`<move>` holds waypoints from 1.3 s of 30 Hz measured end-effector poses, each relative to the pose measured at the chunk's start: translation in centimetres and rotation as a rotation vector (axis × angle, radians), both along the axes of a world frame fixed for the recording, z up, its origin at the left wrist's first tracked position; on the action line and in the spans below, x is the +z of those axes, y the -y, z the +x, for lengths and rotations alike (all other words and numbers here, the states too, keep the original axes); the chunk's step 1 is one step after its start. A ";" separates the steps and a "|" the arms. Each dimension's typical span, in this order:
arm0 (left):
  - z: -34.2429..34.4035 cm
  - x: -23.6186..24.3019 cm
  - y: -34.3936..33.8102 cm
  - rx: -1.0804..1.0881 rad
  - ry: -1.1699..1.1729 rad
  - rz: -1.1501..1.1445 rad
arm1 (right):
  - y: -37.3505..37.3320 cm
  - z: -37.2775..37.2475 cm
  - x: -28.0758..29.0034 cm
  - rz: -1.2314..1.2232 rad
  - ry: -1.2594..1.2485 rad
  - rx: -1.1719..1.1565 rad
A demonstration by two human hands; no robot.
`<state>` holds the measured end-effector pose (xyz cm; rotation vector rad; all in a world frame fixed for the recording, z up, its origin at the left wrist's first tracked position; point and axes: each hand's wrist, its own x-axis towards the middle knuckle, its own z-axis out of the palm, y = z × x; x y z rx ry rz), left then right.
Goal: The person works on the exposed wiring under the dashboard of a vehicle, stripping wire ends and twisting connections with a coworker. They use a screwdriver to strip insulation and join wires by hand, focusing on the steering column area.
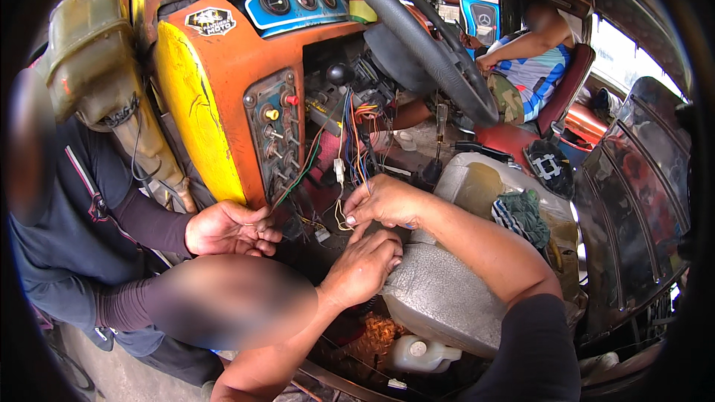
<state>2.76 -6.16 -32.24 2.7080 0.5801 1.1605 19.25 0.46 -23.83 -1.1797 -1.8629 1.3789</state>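
My right hand (387, 202) comes in from the right, its thumb and fingers pinching a thin cream wire (337, 214) below the dashboard. A white plug connector (339, 171) hangs just above that wire. Close beneath, my left hand (363, 266) has its fingers curled, with the index fingertip almost at the same wire; what it grips is hidden. Several coloured wires (357, 138) dangle from the opened steering column. At the left, a co-worker's hand (232, 229) holds its fingers near a green wire (304, 171) by the switch panel (274, 130).
The steering wheel (439, 37) juts over the work area. An orange dashboard (216, 59) stands at left, a translucent plastic tank (89, 52) beyond it. Below my right forearm lies a worn grey cover (439, 290); a white jug (421, 355) sits lower. Another person (521, 67) sits at far right.
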 end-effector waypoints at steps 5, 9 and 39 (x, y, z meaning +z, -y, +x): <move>0.3 -0.1 -0.4 -0.010 -0.031 -0.040 | -0.9 0.6 -0.5 -0.068 0.003 0.040; 0.0 -0.6 -0.5 -0.017 -0.046 0.007 | -1.0 0.8 -0.7 -0.017 0.047 0.080; -1.7 -13.5 -8.1 0.553 0.275 -0.992 | 0.0 3.2 2.8 0.499 0.261 -0.003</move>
